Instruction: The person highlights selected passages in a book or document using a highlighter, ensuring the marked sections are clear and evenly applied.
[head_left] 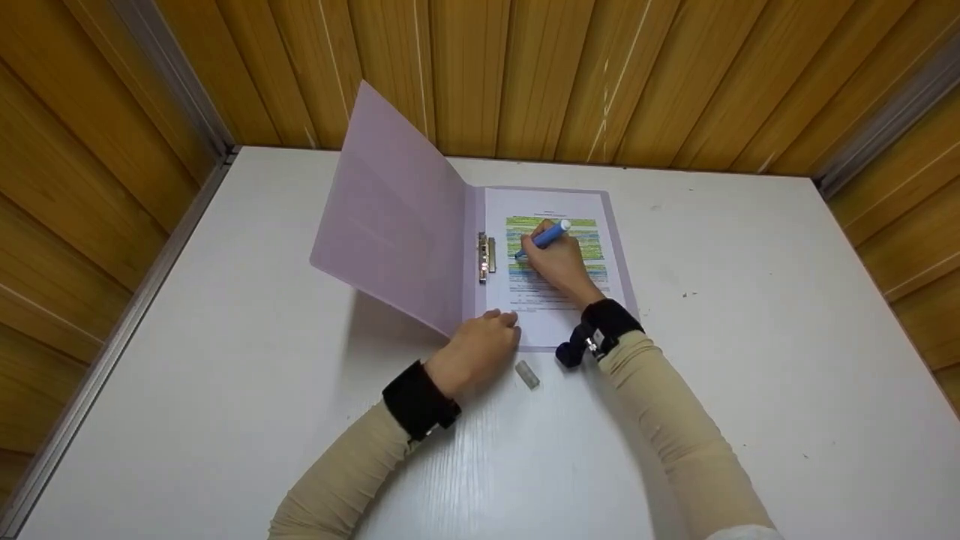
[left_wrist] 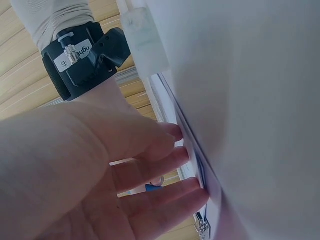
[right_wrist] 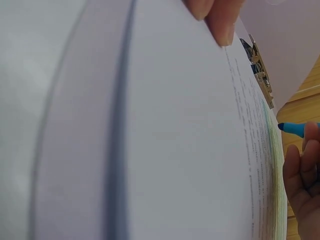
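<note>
- Blue highlighter (head_left: 551,235) sat over the printed page (head_left: 541,300), tip down on the striped text lines, mid-sheet.
- R hand (head_left: 559,262) gripped it, fingers curled round the barrel.
- L hand (head_left: 480,346) lay at the page's near-left corner; fingers (left_wrist: 165,165) straight, flat on the paper edge, holding nothing.
- Page lay in the open lilac folder (head_left: 397,225), cover tilted up at left, metal clip (head_left: 486,257) by the spine.
- Small grey cap (head_left: 527,374) on the white table (head_left: 750,360), btw. both wrists.
</note>
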